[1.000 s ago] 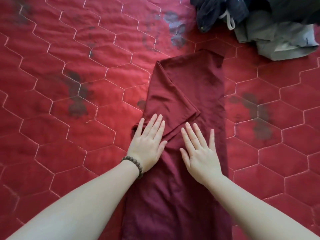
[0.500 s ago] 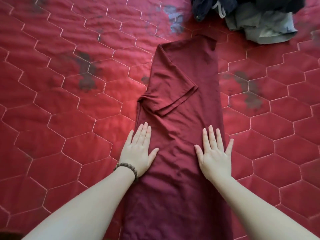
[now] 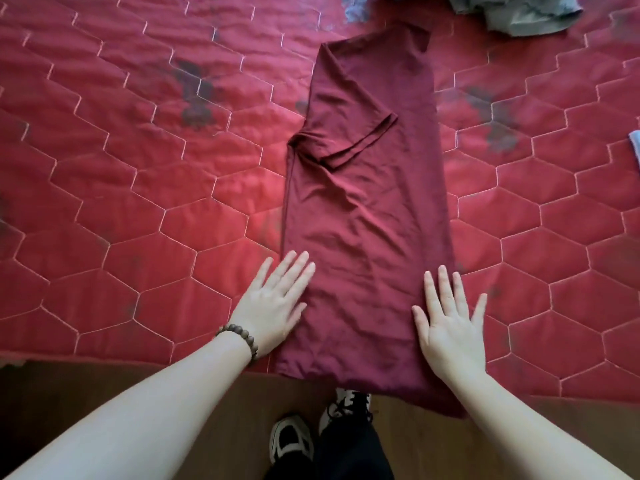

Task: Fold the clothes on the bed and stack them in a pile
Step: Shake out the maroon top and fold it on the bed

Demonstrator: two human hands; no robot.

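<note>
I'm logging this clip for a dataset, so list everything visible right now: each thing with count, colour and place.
maroon shirt: one, dark red, lengthwise on the bed's middle, sides folded in, a sleeve lying on top, hem hanging over the near edge.
grey garment: one, grey-green, crumpled at the top right, cut off by the frame.
quilt: one, red with a stitched hexagon pattern and dark blotches, covering the bed.
floor: brown, along the bottom.
shoes: two, black and white, below the hem.
bracelet: one, dark beads, on the left wrist.
left hand: flat, at the shirt's left edge.
right hand: flat, fingers spread, on the shirt's right edge.
</note>
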